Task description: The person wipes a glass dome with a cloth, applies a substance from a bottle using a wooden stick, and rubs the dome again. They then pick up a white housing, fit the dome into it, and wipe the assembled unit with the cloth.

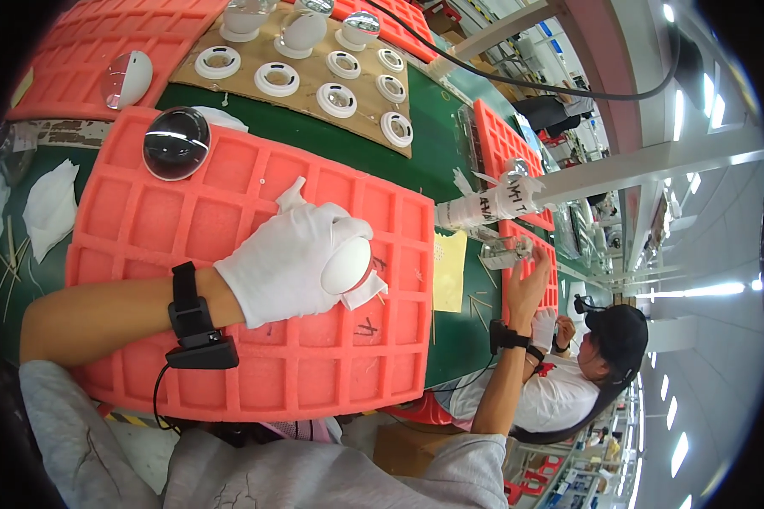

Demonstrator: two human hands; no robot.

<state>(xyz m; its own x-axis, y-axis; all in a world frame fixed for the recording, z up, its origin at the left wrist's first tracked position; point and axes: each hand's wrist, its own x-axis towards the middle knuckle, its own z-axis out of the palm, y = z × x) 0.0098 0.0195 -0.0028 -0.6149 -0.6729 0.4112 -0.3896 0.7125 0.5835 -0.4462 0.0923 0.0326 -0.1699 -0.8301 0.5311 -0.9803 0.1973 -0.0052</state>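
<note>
Gloved left hand [284,259] grips white dome [346,265]; bare right hand [525,284] open.

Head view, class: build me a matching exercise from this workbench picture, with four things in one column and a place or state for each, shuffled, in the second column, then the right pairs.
Things
1. white egg-shaped shell
2. dark glossy dome
3. white rings
4. right hand

Places or states
A. set in rows on the brown cardboard sheet
B. bare, reaching to the far red tray
C. held in the gloved left hand
D. resting at the top left corner of the near red grid tray

Pairs: 1-C, 2-D, 3-A, 4-B
</note>
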